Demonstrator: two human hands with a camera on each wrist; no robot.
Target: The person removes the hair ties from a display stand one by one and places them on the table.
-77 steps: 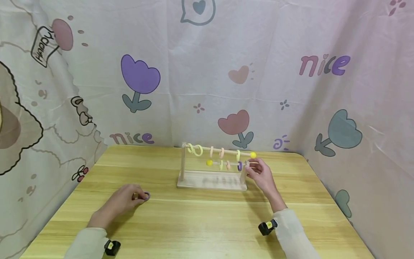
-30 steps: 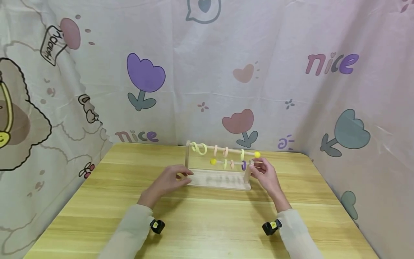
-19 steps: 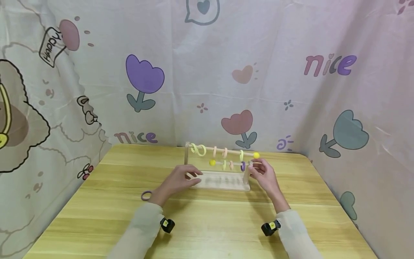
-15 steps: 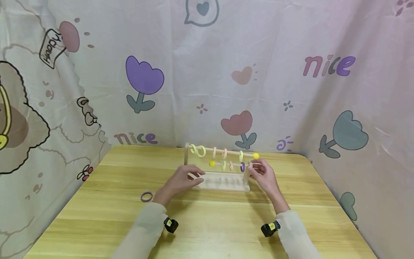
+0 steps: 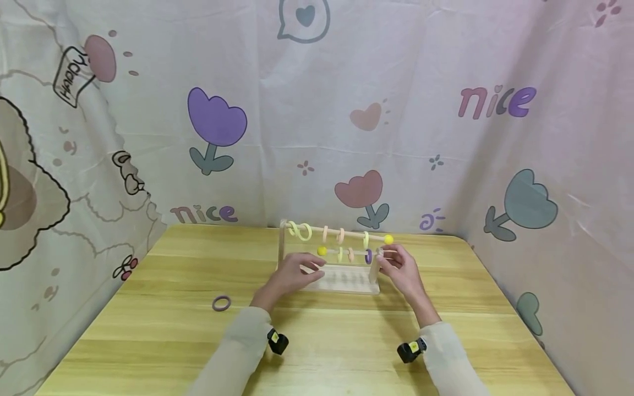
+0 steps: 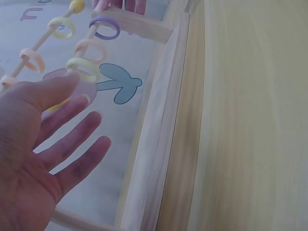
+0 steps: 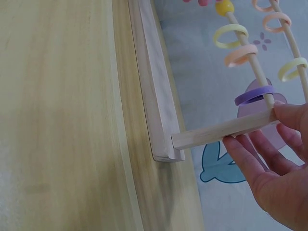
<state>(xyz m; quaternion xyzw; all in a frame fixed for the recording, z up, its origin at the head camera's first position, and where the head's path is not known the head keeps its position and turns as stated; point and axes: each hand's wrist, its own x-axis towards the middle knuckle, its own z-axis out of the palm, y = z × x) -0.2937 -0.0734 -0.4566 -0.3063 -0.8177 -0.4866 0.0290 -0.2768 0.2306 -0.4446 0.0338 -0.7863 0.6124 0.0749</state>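
A wooden rack (image 5: 342,279) has two posts, each bearing a rod. Yellow, pink and pale green rings hang on the upper rod (image 5: 378,237), which ends in a yellow ball. The lower rod (image 7: 260,75) carries a pale yellow ring (image 7: 230,36), a pink ring (image 7: 240,55) and a purple ring (image 7: 254,95). My right hand (image 5: 403,273) grips the top of the short post (image 7: 216,131), thumb above and fingers beneath. My left hand (image 5: 297,272), fingers spread and holding nothing, is near the lower rod's yellow ball end (image 5: 322,251), in front of the rack's left part.
A loose purple ring (image 5: 221,303) lies flat on the wooden table (image 5: 327,352), left of my left forearm. A patterned cloth (image 5: 307,110) hangs behind the table and along both sides.
My left hand pinched the purple ring on the table earlier, then left it there and moved right to the rack's lower rod. My right hand stays at the short post.
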